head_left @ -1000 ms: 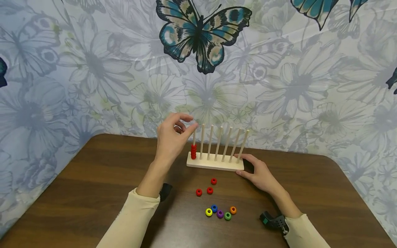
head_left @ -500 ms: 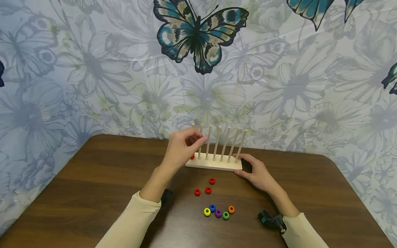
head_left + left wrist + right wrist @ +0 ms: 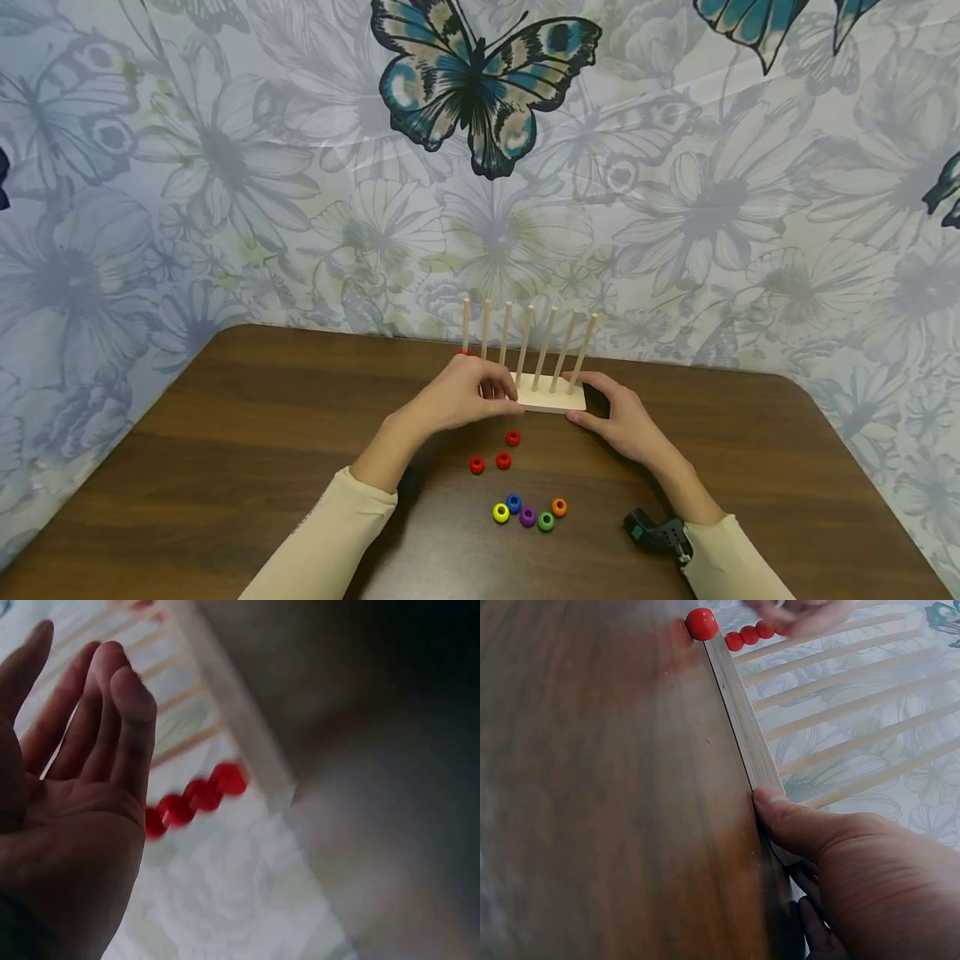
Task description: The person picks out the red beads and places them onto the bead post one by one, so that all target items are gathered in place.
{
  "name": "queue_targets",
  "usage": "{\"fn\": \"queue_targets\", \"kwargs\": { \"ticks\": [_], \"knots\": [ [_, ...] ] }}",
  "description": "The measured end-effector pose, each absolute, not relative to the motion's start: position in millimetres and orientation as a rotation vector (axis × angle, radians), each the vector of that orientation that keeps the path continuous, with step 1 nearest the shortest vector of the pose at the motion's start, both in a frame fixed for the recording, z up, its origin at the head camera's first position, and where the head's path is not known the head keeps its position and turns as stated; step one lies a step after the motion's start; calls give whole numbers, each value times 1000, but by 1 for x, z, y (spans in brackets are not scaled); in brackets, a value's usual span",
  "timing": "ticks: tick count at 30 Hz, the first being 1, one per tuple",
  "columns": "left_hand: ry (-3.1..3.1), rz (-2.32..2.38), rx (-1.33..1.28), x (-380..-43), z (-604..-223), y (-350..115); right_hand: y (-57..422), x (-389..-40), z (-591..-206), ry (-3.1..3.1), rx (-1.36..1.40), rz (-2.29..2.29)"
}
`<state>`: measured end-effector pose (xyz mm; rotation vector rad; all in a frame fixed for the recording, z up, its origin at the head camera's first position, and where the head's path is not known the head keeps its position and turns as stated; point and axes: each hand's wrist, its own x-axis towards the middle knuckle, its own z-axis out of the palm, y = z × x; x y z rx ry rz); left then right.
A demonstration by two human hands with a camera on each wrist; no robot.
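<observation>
A light wooden peg stand (image 3: 551, 402) with a row of upright pegs stands toward the far edge of the table. Several red beads (image 3: 202, 795) are stacked on its leftmost peg, mostly hidden behind my left hand in the head view. My left hand (image 3: 468, 392) hovers in front of the stand's left half, fingers loosely bent and nothing between them. With the thumb in front and fingers behind, my right hand (image 3: 626, 422) grips the stand's right end. Three loose red beads (image 3: 503, 461) lie on the table before the stand.
Nearer on the brown table (image 3: 225, 483) sit a yellow bead (image 3: 501, 513), a blue bead (image 3: 513, 503), a purple bead (image 3: 528, 517), a green bead (image 3: 546, 522) and an orange bead (image 3: 559, 507). A butterfly-patterned backdrop (image 3: 300, 208) rises behind the table.
My left hand has come down from the top of the leftmost peg, moving right and toward me to the front of the stand. The right hand stays on the stand's end.
</observation>
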<state>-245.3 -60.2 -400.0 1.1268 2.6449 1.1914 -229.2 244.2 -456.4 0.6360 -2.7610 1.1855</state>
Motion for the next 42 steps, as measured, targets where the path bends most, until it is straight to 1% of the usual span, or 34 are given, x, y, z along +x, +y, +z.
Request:
{"fn": "queue_targets", "kwargs": {
  "ticks": [4, 7, 21, 33, 38, 42],
  "knots": [
    [2546, 1029, 1180, -242, -409, -51, 244, -229, -455, -2748, 634, 1206],
    [2517, 965, 1164, -238, -410, -48, 243, -229, -455, -2744, 641, 1203],
    [2442, 929, 1114, -234, -413, -44, 242, -231, -458, -2745, 644, 1189],
    [2516, 833, 1138, -232, -408, -40, 242, -230, -458, -2741, 638, 1215],
    [2533, 888, 1142, -230, -400, -42, 242, -230, -457, -2730, 649, 1223],
    [2505, 1085, 1111, -228, -389, -46, 243, -230, -457, -2733, 645, 1209]
  ]
}}
